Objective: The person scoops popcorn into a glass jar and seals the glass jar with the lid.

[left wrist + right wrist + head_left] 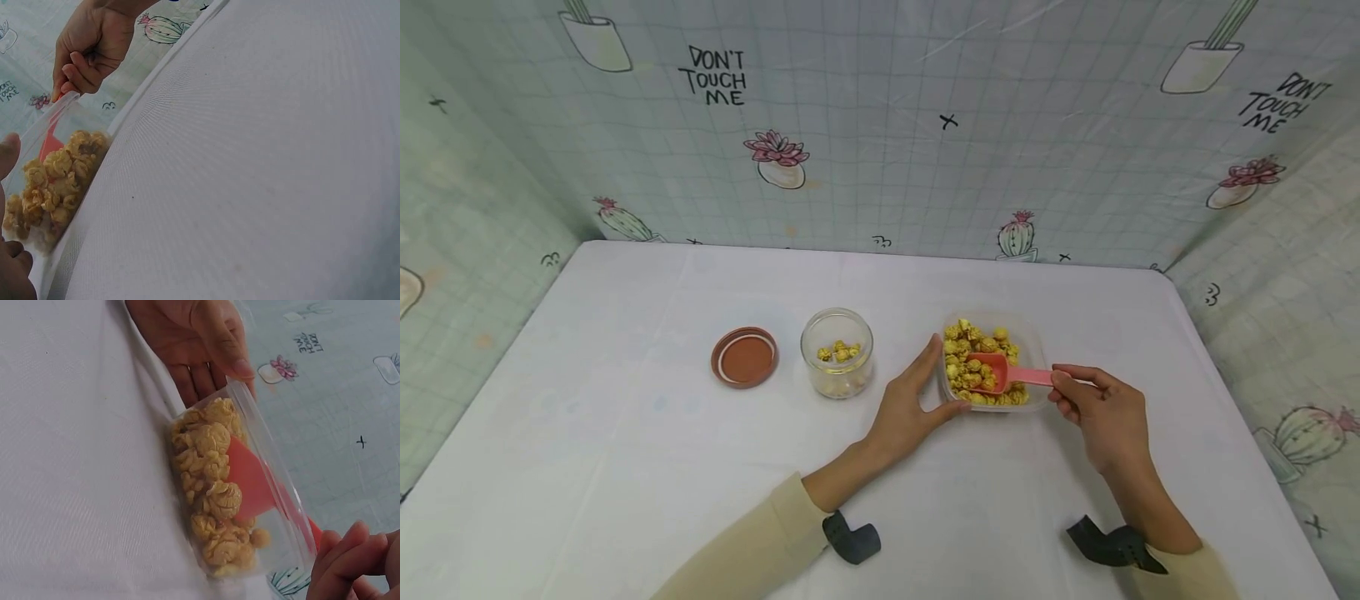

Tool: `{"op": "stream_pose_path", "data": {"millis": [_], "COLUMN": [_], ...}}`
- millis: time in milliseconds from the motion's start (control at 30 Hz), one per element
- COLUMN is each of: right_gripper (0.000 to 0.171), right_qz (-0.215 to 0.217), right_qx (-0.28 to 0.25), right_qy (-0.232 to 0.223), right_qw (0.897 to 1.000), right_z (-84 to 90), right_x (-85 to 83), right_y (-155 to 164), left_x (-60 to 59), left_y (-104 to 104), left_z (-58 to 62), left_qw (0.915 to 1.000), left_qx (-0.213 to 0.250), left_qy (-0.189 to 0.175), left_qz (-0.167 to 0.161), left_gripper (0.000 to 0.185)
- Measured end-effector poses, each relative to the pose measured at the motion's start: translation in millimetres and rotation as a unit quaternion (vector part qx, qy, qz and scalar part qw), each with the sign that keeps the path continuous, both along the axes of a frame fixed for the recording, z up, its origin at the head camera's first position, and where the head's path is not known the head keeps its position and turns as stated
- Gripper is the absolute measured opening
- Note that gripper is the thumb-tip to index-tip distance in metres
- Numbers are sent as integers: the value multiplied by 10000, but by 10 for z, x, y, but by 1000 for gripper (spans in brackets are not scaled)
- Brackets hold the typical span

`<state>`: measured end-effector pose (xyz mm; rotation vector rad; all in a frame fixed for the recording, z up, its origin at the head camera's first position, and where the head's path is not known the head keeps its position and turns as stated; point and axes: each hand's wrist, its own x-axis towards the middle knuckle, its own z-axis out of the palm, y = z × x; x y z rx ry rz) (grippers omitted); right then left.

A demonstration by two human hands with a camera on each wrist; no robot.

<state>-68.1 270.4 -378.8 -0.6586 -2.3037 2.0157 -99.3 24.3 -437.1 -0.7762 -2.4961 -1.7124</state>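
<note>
While bracing tub (1037,392), hands (904,410) (scoop (1003,371) pinched)

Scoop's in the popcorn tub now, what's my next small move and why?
Probably lift the pink scoop with a load and carry it left to the glass jar: the right hand pinches its handle, the left hand steadies the tub, and the jar stands open, nearly empty.

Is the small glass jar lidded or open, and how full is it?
Open and upright: the small round glass jar has no lid; a brown round lid lies beside it. Only a few yellow popcorn pieces inside.
</note>
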Motion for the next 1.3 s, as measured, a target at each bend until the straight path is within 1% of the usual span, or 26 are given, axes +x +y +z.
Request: {"op": "stream_pose_path", "data": {"millis": [100, 200, 333, 467, 567, 667, 800, 900, 1000, 1200, 1300], "right_gripper": [50, 50, 46, 45, 46, 45, 45, 44, 42, 46, 46], "right_qz": [-79, -245, -434, -445, -519, -699, -830, -821, -842, -997, -997], "right_qx": [-72, -240, -604, -840, -1053, -1231, -1447, -1650, -1739, -1635, -1788], "right_qy": [-65, -113, -45, 73, 113, 55, 3, -32, -87, -109, -123], "right_qw": [9999, 9993, 9972, 9954, 9930, 9899, 9860, 9829, 9811, 9814, 9787], "right_z": [2, 5, -19, -60, -76, -73, -60, -51, -45, -56, -55], "right_x": [4, 20, 36, 53, 74, 88, 93, 99, 107, 70, 70], "right_y": [-23, -27, -35, -65, -75, -91, -117, -117, -114, -135, -124], "left_x": [1, 1, 0, 1, -1, -2, -7, -9, -5, -11, -14], "left_y": [-4, -6, -5, -4, -2, 2, 4, 3, 2, 6, 8], "left_z": [8, 7, -1, -9, -14, -15, -21, -25, -25, -26, -30], "left_qw": [10000, 10000, 10000, 10000, 10000, 10000, 10000, 10000, 10000, 10000, 9999], "left_qx": [24, 26, 6, -1, -2, 8, 2, -12, -19, 5, 24], "left_qy": [8, -3, -9, -1, 8, 6, 26, 42, 26, 75, 98], "left_qz": [24, 7, -11, 26, 30, 7, 13, 17, -1, 36, 32], "left_gripper": [87, 87, 88, 88, 88, 88, 89, 89, 89, 89, 88]}}
